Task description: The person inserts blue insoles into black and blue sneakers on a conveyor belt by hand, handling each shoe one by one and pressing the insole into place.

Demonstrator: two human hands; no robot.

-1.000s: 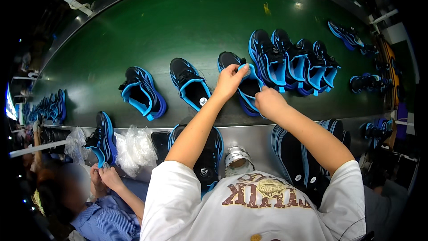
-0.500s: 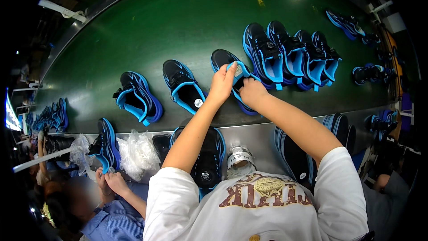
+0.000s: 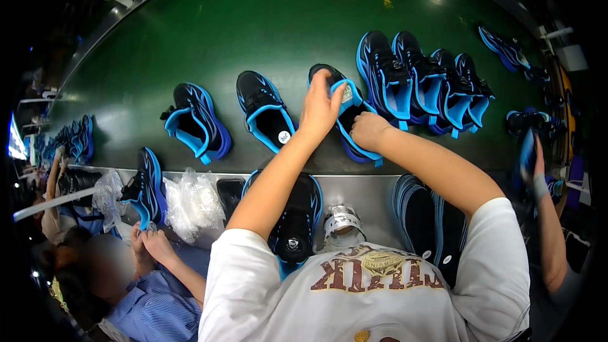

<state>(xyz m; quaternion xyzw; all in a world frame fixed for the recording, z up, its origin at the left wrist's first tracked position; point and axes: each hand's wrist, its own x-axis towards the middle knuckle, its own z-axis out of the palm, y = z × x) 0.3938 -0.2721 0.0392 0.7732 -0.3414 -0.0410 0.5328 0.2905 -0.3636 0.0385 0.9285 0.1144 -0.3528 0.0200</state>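
A black sneaker [image 3: 349, 114] with bright blue lining lies on the green work surface between my hands. My left hand [image 3: 318, 109] lies along its left front side, fingers over the upper and thumb beside the pale label on the tongue. My right hand [image 3: 370, 132] is curled at the shoe's opening, its fingertips hidden inside. Just left stands a matching sneaker [image 3: 259, 104] with a white round sticker inside. Farther left is another sneaker [image 3: 197, 123]. Several matching sneakers [image 3: 383, 79] stand in a row close on the right.
Stacked black insoles [image 3: 415, 215], a roll of tape [image 3: 342, 225] and a black sneaker [image 3: 294, 215] sit on the metal ledge before me. Crumpled clear plastic [image 3: 193, 206] lies left. A co-worker's hands [image 3: 152, 244] hold a sneaker [image 3: 145, 183]; another person's arm [image 3: 548, 234] reaches in at right.
My left thumb has come away from the tongue, and the fingers reach farther over the shoe's front. My right hand stays at the opening. Another person's arm has come in at right.
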